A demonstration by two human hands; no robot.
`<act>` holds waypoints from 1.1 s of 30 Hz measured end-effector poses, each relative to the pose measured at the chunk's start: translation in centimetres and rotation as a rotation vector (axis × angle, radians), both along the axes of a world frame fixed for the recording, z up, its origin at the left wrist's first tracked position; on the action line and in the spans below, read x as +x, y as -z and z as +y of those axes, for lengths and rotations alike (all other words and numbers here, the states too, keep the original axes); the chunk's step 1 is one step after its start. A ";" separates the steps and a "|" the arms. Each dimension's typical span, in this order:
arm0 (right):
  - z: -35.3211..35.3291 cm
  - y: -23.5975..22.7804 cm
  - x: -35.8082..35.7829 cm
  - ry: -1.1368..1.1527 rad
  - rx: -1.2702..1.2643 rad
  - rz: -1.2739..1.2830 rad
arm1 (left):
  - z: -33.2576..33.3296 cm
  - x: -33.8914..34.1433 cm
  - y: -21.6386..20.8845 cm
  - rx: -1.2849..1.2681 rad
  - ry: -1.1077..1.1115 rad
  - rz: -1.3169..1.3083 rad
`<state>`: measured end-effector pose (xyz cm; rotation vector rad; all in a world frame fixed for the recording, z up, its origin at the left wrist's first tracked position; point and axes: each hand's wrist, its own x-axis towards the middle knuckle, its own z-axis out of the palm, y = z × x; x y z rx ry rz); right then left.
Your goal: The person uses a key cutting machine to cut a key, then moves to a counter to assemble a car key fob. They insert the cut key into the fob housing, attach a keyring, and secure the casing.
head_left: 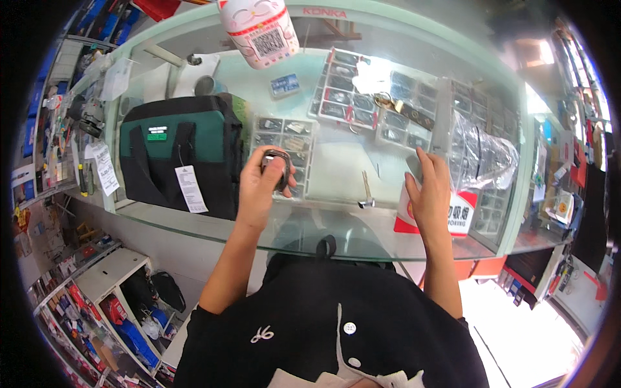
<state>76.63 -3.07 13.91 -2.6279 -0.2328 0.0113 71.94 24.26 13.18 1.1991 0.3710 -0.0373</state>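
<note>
From my far place, I had the left hand (261,181) closed around a small black object (278,154), with the thumb on it, above the glass counter (336,187). The right hand (431,194) was half curled, partly covering a red-and-white sign (462,216) (I could not tell whether it gripped something). Between both hands lay a metal key-like piece (368,195), nearer to the right one.
</note>
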 end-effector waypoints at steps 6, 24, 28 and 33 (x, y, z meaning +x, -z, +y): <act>1.0 -1.3 1.9 -0.041 0.049 -0.155 | 0.4 2.4 1.1 0.090 -0.080 -0.058; 0.7 -0.1 6.5 -0.133 0.023 -0.065 | 0.0 3.7 2.6 0.199 -0.065 -0.121; 2.6 0.2 1.8 -0.175 -0.007 0.101 | -1.6 4.0 2.1 0.156 0.009 -0.029; 3.7 1.2 0.7 -0.156 -0.091 0.083 | -4.0 4.3 1.0 0.027 0.117 -0.019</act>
